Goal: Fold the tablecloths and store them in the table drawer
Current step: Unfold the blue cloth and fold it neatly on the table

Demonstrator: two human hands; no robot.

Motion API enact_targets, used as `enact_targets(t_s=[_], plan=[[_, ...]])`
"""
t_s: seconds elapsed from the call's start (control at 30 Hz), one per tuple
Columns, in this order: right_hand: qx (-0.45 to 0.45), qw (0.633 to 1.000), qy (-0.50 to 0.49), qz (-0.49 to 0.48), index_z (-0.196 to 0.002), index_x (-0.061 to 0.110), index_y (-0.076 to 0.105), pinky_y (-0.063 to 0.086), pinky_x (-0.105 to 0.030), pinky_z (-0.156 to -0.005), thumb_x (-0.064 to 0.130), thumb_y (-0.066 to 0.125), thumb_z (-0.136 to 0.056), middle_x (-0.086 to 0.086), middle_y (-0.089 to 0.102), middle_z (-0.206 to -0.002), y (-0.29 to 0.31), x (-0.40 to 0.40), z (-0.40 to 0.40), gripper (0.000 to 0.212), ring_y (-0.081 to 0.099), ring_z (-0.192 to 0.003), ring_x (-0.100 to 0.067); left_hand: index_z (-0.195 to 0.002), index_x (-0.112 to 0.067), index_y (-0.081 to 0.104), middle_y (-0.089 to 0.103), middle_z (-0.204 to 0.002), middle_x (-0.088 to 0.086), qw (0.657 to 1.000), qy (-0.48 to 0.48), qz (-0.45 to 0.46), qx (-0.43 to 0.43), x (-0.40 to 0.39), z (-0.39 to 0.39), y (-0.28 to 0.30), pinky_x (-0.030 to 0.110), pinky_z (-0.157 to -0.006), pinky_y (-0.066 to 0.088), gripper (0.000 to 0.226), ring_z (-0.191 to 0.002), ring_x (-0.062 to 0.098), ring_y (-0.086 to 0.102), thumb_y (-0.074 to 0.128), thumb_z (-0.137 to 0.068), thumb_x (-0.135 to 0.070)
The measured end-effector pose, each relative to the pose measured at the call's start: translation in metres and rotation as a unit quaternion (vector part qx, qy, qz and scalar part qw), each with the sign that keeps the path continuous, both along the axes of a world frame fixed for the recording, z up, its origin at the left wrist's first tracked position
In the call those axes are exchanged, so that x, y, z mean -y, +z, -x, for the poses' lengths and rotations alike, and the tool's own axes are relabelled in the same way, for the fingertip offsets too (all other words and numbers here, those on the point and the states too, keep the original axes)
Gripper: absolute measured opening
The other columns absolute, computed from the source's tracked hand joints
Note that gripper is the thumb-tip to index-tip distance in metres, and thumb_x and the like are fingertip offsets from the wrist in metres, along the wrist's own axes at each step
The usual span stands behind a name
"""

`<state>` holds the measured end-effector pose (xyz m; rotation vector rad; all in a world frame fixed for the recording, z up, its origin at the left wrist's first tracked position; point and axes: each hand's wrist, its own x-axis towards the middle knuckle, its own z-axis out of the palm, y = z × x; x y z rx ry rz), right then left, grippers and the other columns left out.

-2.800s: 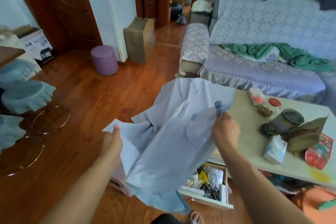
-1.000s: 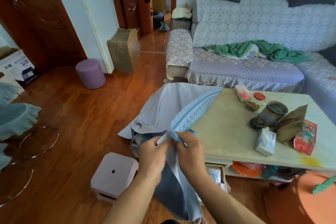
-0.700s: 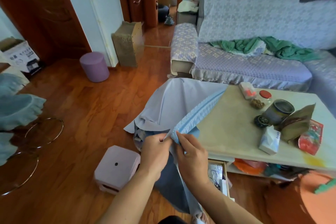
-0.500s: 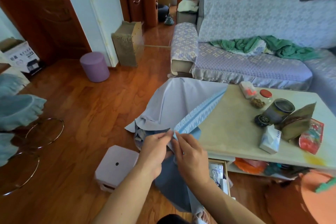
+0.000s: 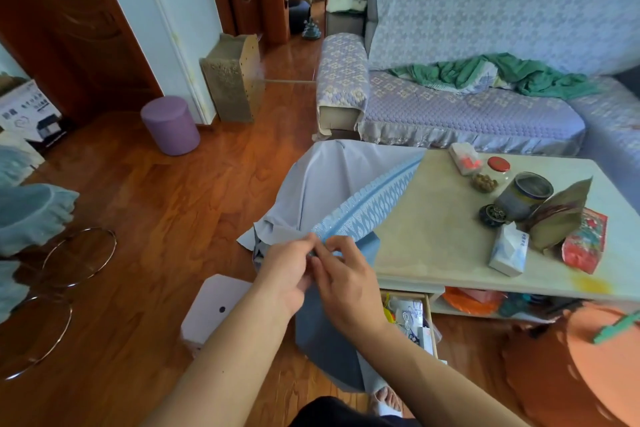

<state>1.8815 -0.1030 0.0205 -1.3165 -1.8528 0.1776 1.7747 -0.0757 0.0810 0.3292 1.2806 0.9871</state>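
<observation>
A pale blue tablecloth (image 5: 332, 184) with a patterned blue border drapes over the left end of the low table (image 5: 436, 239) and hangs down toward the floor. My left hand (image 5: 289, 270) and my right hand (image 5: 346, 279) meet in front of me, both pinching the cloth's border edge together at its near corner. Below the tabletop the drawer (image 5: 415, 319) stands pulled out, with cables and small items inside; the hanging cloth hides its left part.
On the table's right stand a tissue pack (image 5: 509, 250), a tin can (image 5: 526, 196), a jar (image 5: 491, 173) and snack bags (image 5: 585, 244). A small pink stool (image 5: 214, 312) sits on the wood floor by my left arm. A sofa (image 5: 467, 107) lies behind the table.
Earlier my hands held the cloth spread apart in the air. They have come together at the border edge, and over the last second they barely shifted while working that edge.
</observation>
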Motion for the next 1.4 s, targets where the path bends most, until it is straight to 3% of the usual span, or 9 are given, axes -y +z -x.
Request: enact_targets(t_s=[0.17, 0.3, 0.53, 0.77, 0.83, 1.07, 1.13, 1.23, 1.4], plan=[[-0.175, 0.974, 0.031, 0.142, -0.141, 0.018, 0.053, 0.050, -0.024, -0.097, 0.033, 0.062, -0.096, 0.009, 0.056, -0.124, -0.003, 0.001, -0.020, 0.049, 0.057, -0.117, -0.007, -0.101, 0.000, 0.069, 0.074, -0.090, 0.015, 0.970, -0.136, -0.051, -0.194, -0.027, 0.009, 0.006, 0.035, -0.064, 0.061, 0.008, -0.075, 0.022, 0.073, 0.064, -0.097, -0.005], [-0.123, 0.950, 0.009, 0.286, -0.150, 0.032, 0.036, 0.041, -0.017, -0.101, 0.045, 0.058, -0.092, 0.018, 0.052, -0.132, -0.040, 0.023, -0.042, 0.064, 0.051, -0.121, 0.004, -0.096, 0.005, 0.068, 0.070, -0.087, 0.014, 0.902, -0.239, -0.101, -0.345, -0.056, 0.012, 0.021, 0.041, -0.076, 0.062, 0.008, -0.080, 0.024, 0.070, 0.071, -0.090, 0.000], [-0.027, 0.865, -0.026, 0.500, -0.155, 0.028, 0.031, 0.036, -0.041, -0.115, 0.022, 0.063, -0.087, 0.006, 0.042, -0.153, -0.110, 0.056, -0.062, 0.075, 0.040, -0.140, -0.018, -0.107, -0.001, 0.063, 0.068, -0.110, 0.014, 0.906, -0.224, -0.097, -0.346, -0.106, 0.017, 0.047, 0.039, -0.075, 0.063, 0.021, -0.092, 0.027, 0.072, 0.069, -0.088, 0.005], [0.028, 0.829, -0.041, 0.558, -0.109, 0.026, 0.063, 0.058, -0.037, -0.083, 0.031, 0.064, -0.087, 0.004, 0.068, -0.102, -0.145, 0.066, -0.065, 0.022, 0.065, -0.092, -0.015, -0.123, 0.002, 0.055, 0.059, -0.121, 0.024, 0.867, -0.218, -0.132, -0.428, -0.126, 0.010, 0.066, 0.048, -0.064, 0.060, 0.029, -0.079, 0.034, 0.068, 0.039, -0.100, 0.004], [0.028, 0.824, -0.059, 0.563, -0.105, 0.029, 0.063, 0.058, -0.037, -0.082, 0.032, 0.063, -0.087, 0.006, 0.068, -0.097, -0.161, 0.076, -0.064, 0.018, 0.065, -0.089, -0.014, -0.104, -0.002, 0.053, 0.061, -0.114, 0.027, 0.880, -0.188, -0.165, -0.405, -0.138, 0.009, 0.070, 0.049, -0.063, 0.062, 0.014, -0.060, 0.025, 0.068, 0.042, -0.099, 0.004], [0.043, 0.832, -0.150, 0.533, -0.076, 0.021, 0.059, 0.047, -0.024, -0.062, 0.035, 0.061, -0.088, 0.002, 0.067, -0.082, -0.188, 0.083, -0.076, 0.019, 0.063, -0.074, -0.014, -0.112, -0.006, 0.053, 0.060, -0.105, 0.012, 0.955, 0.007, -0.216, -0.204, -0.166, 0.019, 0.099, 0.026, -0.047, 0.056, 0.021, -0.080, 0.022, 0.067, 0.039, -0.100, 0.004], [-0.013, 0.856, -0.267, 0.443, -0.084, 0.013, 0.066, 0.041, -0.031, -0.062, 0.023, 0.059, -0.089, -0.008, 0.068, -0.082, -0.171, 0.081, -0.087, 0.013, 0.067, -0.081, -0.028, -0.104, -0.009, 0.055, 0.061, -0.100, 0.011, 0.954, 0.039, -0.226, -0.192, -0.174, 0.022, 0.106, 0.027, -0.049, 0.057, 0.021, -0.078, 0.021, 0.066, 0.038, -0.099, 0.003], [-0.175, 0.790, -0.479, 0.340, -0.089, 0.021, 0.057, 0.038, -0.034, -0.069, 0.018, 0.051, -0.091, -0.012, 0.054, -0.083, -0.143, 0.075, -0.114, 0.007, 0.054, -0.081, -0.035, -0.099, -0.010, 0.056, 0.061, -0.094, 0.010, 0.950, 0.090, -0.234, -0.184, -0.187, 0.032, 0.108, 0.035, -0.056, 0.061, 0.021, -0.074, 0.021, 0.066, 0.041, -0.097, 0.005], [-0.165, 0.786, -0.424, 0.418, -0.079, 0.014, 0.065, 0.040, -0.031, -0.060, 0.021, 0.065, -0.081, -0.008, 0.068, -0.082, -0.151, 0.067, -0.149, 0.007, 0.057, -0.073, -0.028, -0.088, -0.008, 0.060, 0.065, -0.095, 0.014, 0.960, 0.136, -0.206, -0.135, -0.198, 0.044, 0.098, 0.032, -0.054, 0.060, 0.022, -0.078, 0.025, 0.068, 0.044, -0.097, 0.004]])
